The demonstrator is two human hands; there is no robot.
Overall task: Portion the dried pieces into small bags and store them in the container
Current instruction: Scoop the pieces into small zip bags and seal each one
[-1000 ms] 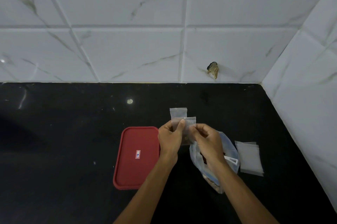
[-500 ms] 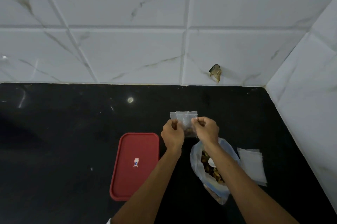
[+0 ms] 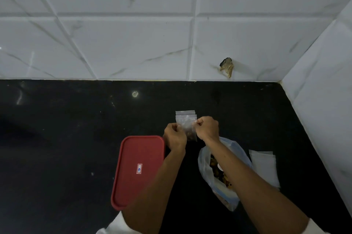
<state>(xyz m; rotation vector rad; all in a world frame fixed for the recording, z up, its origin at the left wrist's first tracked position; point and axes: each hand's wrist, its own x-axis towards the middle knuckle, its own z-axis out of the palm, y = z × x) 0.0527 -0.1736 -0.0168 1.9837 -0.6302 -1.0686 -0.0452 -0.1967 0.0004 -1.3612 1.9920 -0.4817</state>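
On the black bench (image 3: 57, 148), one red container lid (image 3: 138, 171) lies left of the forearms, long axis running near to far. One open plastic bag of dried pieces (image 3: 219, 172) sits under the right forearm, partly hidden; a stack of empty small bags (image 3: 264, 167) lies right of it. Left hand (image 3: 174, 136) and right hand (image 3: 206, 128) pinch one small bag (image 3: 185, 122) by its side edges, held upright, mouth pointing far, dried pieces at its bottom.

head view, looking down, close over countertop (image 3: 57, 148)
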